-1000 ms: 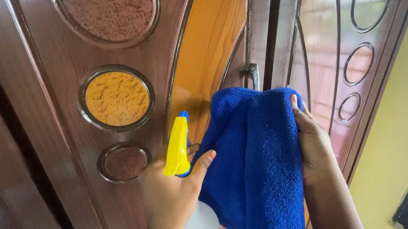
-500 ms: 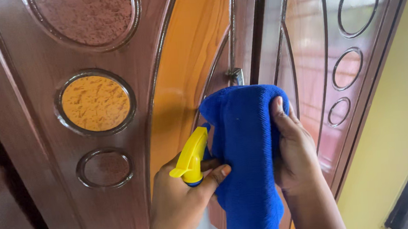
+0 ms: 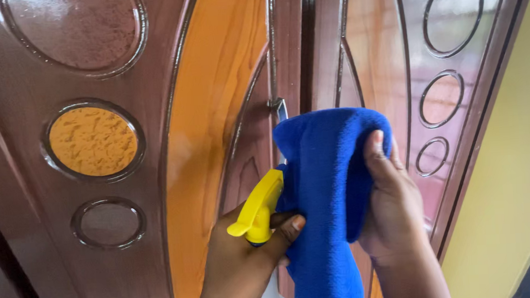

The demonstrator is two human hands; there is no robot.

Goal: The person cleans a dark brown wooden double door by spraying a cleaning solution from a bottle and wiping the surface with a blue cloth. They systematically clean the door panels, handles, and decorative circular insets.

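The left hand [image 3: 238, 264] has its grip wrapped around a spray bottle [image 3: 258, 212] with a yellow head, its nozzle touching the blue cloth [image 3: 322, 188] just to its right. The right hand [image 3: 391, 212] pinches that cloth, fingers over its right edge, near the brown wooden door [image 3: 212, 91] with round panels.

Glossy carved wooden door [image 3: 127, 194] beside yellow wall [image 3: 511, 171].
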